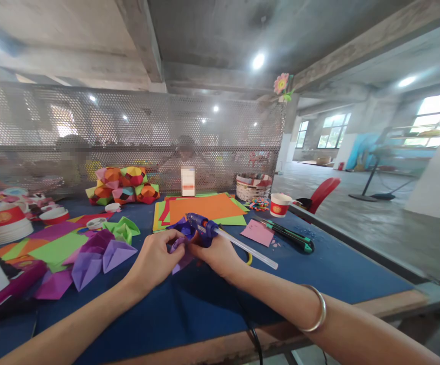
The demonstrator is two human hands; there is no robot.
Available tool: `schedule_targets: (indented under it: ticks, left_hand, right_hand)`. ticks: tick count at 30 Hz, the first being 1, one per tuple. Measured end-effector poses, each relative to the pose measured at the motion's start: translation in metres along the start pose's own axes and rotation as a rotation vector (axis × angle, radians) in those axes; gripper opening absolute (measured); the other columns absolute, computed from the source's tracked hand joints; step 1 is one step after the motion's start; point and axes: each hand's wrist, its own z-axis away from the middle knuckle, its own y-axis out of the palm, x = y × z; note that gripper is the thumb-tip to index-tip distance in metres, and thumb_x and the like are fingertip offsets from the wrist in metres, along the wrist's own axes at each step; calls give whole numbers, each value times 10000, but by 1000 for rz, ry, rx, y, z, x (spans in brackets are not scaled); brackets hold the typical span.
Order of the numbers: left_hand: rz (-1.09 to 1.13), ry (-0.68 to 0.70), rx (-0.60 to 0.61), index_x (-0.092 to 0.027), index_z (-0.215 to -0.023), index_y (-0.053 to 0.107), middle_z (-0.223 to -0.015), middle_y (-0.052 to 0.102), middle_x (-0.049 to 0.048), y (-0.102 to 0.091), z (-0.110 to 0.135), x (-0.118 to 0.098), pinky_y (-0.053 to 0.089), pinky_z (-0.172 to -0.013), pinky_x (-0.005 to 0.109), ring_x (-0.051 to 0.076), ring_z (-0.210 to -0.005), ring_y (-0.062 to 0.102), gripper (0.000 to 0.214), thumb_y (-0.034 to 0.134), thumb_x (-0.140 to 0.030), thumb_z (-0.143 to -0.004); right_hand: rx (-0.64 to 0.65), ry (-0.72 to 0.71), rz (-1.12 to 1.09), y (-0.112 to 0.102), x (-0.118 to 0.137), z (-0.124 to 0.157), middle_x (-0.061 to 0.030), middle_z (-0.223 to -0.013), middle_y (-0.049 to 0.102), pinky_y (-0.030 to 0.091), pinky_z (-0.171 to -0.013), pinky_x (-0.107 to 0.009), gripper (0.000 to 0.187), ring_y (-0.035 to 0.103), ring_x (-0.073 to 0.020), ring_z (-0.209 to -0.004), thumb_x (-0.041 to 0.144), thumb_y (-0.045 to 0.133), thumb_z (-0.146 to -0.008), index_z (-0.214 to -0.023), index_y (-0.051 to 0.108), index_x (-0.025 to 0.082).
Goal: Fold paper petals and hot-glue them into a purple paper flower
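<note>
My right hand (pixel 220 256) is closed around a blue glue gun (pixel 200 226) with a clear glue stick (pixel 248 249) jutting out behind it toward the right. My left hand (pixel 155 258) pinches a folded purple paper piece (pixel 180 251) held against the gun's nozzle end. Both hands hover over the blue table top (pixel 319 268) near its middle. A silver bangle (pixel 317 309) sits on my right wrist. The gun's black cord (pixel 252 332) runs down over the front edge.
Purple folded paper units (pixel 98 256) and green ones (pixel 123 228) lie left. Coloured sheets (pixel 200 208), a pink note (pixel 257 232), a utility knife (pixel 286 234), a paper cup (pixel 280 205), a basket (pixel 253 186), paper balls (pixel 123 185), stacked cups (pixel 5 223). A perforated screen (pixel 129 132) stands behind.
</note>
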Motion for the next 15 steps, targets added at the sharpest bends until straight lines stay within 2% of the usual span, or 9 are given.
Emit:
schedule_targets:
  ticks: [4,8,15]
  left_hand:
    - [11,11,-5,-172,-809,736,-692,707,-5,3,-1,4,461,-653,251,162,-646,614,216,538,-244,-763]
    - [44,0,-6,-178,-804,721,-705,697,-6,6,-1,9,447,-649,252,163,-666,606,206,539,-273,-783]
    - [14,-9,-4,-182,-775,689,-639,627,-29,9,-2,8,395,-592,249,142,-601,541,172,532,-243,-744]
  right_hand:
    - [-20,42,-39,0,-2,-1,16,-673,576,496,-506,-271,191,531,-126,-534,343,714,-718,-753,590,202]
    - [-27,12,-55,0,-2,0,23,-661,564,470,-482,-254,202,510,-116,-520,350,704,-719,-740,575,196]
    - [-80,19,-19,0,2,2,33,-634,556,462,-463,-245,184,506,-113,-498,316,695,-686,-735,567,193]
